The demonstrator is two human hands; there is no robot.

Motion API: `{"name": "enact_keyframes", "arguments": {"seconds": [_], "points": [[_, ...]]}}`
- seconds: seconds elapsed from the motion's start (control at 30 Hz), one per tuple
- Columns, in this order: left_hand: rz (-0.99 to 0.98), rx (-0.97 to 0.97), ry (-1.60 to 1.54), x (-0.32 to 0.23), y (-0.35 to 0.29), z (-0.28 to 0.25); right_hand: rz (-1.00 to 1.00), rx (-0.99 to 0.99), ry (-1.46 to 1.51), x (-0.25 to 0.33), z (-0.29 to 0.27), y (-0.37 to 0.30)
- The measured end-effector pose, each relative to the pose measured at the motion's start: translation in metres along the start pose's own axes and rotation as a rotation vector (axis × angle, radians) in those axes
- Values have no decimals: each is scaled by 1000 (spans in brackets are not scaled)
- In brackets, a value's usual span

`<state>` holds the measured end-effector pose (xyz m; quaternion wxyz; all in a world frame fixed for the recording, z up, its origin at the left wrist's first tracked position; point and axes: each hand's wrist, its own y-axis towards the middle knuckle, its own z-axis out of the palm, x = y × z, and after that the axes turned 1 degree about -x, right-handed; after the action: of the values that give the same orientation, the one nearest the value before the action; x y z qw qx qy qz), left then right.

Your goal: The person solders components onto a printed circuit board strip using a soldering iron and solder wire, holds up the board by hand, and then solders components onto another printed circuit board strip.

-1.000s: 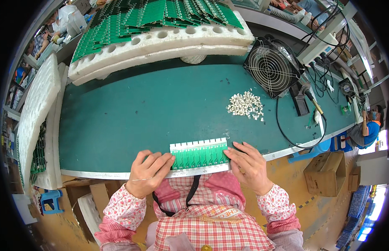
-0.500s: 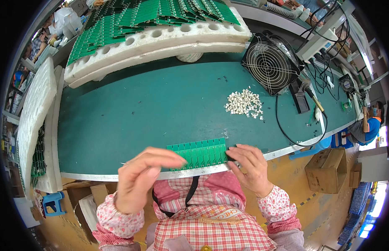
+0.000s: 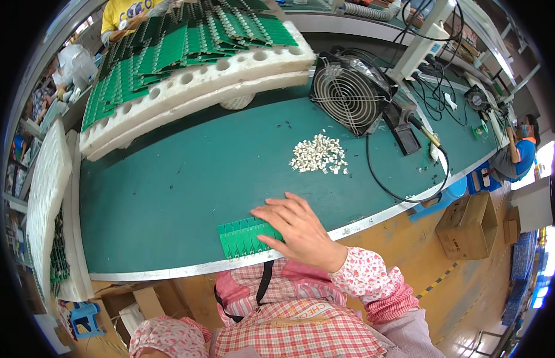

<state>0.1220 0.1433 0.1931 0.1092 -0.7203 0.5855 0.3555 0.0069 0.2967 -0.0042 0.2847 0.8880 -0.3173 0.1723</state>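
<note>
A green circuit board strip [image 3: 241, 237] lies at the near edge of the green table [image 3: 170, 179]. My right hand [image 3: 295, 230] rests flat on the strip's right part, palm down, fingers spread and pointing left. Only the board's left half shows from under it. My left hand is out of view; only a flowered sleeve [image 3: 167, 335] shows at the bottom left. A small pile of white plastic parts [image 3: 319, 156] lies farther back on the table, apart from the hand.
White foam trays [image 3: 188, 83] loaded with several green boards stand at the back. A round wire-guard fan [image 3: 348, 92] and black cables [image 3: 397, 191] sit at the right. More foam [image 3: 47, 179] is stacked at left. A cardboard box [image 3: 468, 224] stands on the floor. A co-worker [image 3: 519, 155] sits at far right.
My left hand lifted off the board and left the view. My right hand slid left over the board. The view has swung, so the board now sits lower left.
</note>
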Motion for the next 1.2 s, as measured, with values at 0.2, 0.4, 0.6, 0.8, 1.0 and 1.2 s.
{"name": "enact_keyframes", "arguments": {"seconds": [0.2, 0.4, 0.6, 0.8, 1.0, 1.2], "points": [[593, -1, -507, 74, 33, 36, 36, -160, 108, 10, -26, -6], [906, 281, 194, 68, 17, 127, 150, -174, 526, 22, -59, -33], [693, 395, -212, 73, 34, 125, 491, -530, 945, -8, -64, -67], [383, 212, -205, 100, 35, 112, 741, -1112, 1456, -176, -178, -76], [416, 275, -141, 111, 21, 129, 830, -1007, 1060, -175, -194, -57], [496, 317, -229, 111, 13, 149, 827, -980, 407, -136, -163, -106]]}}
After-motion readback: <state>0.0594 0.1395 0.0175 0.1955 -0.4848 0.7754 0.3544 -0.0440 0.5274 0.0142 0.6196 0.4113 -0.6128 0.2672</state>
